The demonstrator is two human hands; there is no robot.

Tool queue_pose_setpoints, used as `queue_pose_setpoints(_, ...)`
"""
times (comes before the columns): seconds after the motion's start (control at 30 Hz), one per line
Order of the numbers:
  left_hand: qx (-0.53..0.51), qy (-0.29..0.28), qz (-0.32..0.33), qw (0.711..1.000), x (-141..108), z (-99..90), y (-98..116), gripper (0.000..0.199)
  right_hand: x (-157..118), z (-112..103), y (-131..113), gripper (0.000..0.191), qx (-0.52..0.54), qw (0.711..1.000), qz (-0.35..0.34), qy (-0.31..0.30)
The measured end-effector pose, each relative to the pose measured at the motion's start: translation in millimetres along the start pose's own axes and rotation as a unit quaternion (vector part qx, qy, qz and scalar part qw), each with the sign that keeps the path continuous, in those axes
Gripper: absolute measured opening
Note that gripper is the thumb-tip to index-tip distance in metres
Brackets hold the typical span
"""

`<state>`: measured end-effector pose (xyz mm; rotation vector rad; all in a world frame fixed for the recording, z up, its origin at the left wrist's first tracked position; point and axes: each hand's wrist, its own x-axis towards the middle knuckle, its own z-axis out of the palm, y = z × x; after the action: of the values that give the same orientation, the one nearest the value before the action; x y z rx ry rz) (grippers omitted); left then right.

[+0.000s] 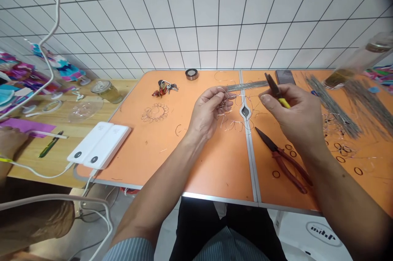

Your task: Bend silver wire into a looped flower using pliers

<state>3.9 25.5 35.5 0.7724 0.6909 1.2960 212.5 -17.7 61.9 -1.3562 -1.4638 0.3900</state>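
My left hand [206, 112] pinches a thin bent wire piece [231, 123] whose loops spread to its right, over the seam of the orange table [172, 146]. My right hand [296, 115] is closed around small pliers [275, 89] with yellow on the handle, their dark jaws pointing up and to the left. Between the hands there is a gap. Red-handled long-nose pliers [285, 162] lie on the table below my right hand. Behind both hands rests a bundle of straight wires [250, 85].
A looped wire ring [155, 112], keys [165, 88] and a tape roll [192, 74] lie at the left and back. White power banks [100, 144] sit at the left edge. Wire bundles [334, 105] and small dark rings [358, 171] are at the right. Another person's hand [12, 142] shows far left.
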Motion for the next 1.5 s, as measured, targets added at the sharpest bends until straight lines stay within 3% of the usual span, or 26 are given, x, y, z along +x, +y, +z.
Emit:
queue_pose_setpoints(0.33,0.016,-0.023,0.020,0.999,0,-3.5,-12,0.012,-8,2,7,0.003,-0.013,1.000,-0.001,-0.020)
queue_pose_setpoints(0.57,0.017,-0.032,-0.002,0.999,-3,1.0,-17,0.011,-10,7,22,0.005,0.047,0.998,0.023,-0.036)
queue_pose_setpoints(1.0,0.131,-0.046,-0.037,0.990,-1,-8.1,-16,0.032,-10,5,18,0.010,0.038,0.996,0.063,-0.056)
queue_pose_setpoints(1.5,0.145,-0.043,-0.083,0.985,0,-5.6,-15,0.024,-10,7,20,0.009,0.025,0.996,0.050,-0.063)
